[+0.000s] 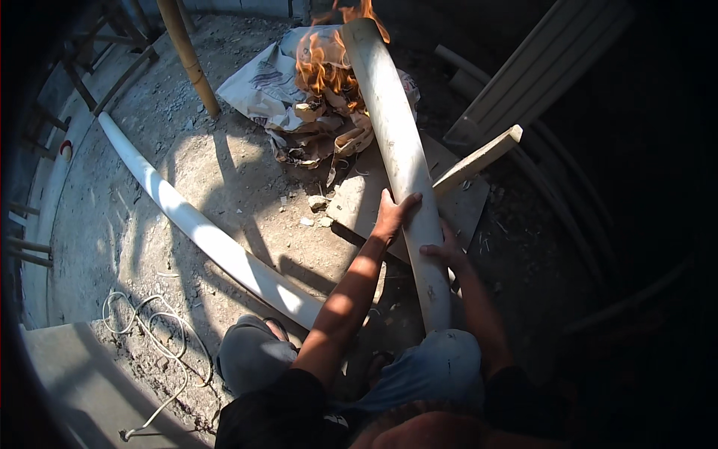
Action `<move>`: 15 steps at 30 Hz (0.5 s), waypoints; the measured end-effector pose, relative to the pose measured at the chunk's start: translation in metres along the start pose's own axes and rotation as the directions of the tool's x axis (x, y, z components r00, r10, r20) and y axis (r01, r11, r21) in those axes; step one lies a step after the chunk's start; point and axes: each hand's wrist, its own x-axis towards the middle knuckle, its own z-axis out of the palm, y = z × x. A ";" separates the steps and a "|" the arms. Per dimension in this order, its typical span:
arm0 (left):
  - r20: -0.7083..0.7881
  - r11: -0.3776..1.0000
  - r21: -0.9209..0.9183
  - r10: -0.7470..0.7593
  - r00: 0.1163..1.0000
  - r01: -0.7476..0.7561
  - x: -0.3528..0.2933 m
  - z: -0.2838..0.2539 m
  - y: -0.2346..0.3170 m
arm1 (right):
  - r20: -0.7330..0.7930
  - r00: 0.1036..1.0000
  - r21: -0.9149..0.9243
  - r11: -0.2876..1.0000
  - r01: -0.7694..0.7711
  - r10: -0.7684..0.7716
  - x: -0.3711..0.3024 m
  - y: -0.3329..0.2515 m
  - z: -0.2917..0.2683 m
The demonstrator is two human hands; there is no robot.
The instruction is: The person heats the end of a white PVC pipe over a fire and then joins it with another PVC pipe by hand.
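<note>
Pipe (389, 112) first, in the head view: it slants up and away from you between your two hands, its far end at the flames (321, 67) that rise from the torn sack (258, 82). Its long axis runs from your right knee (449, 359) toward the top of the view, leaning a little left, so the far end points at the fire and the near end at you. Whether that near end touches the knee or stops just in front, you cannot tell from here.

Your left hand (393, 215) grips the left side and your right hand (449, 248) the right side, nearer you. The fingers of both look clamped on the pipe, though those beneath it are hidden.

A second pipe (202, 224) lies on the ground to your left; a stick (482, 159) shows beyond your right hand.

The step in hand looks like heating the far end. Judging by that, your next move calls for a firm two-handed hold, turning the pipe slowly so the heat spreads evenly, with your hands well back from the flames.
</note>
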 end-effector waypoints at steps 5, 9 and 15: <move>0.166 0.988 -0.132 -0.055 0.985 0.077 0.001 -0.006 -0.009 | 0.254 0.961 0.262 0.949 -0.176 0.108 0.009 -0.022 -0.014; 0.080 1.000 -0.010 -0.020 0.997 0.020 -0.001 -0.002 -0.005 | 0.050 0.998 0.069 0.997 -0.026 0.022 0.002 -0.015 -0.002; 0.119 0.992 -0.120 -0.021 0.993 0.035 0.000 -0.002 -0.005 | 0.109 0.993 0.178 0.982 -0.057 0.038 0.007 -0.017 -0.005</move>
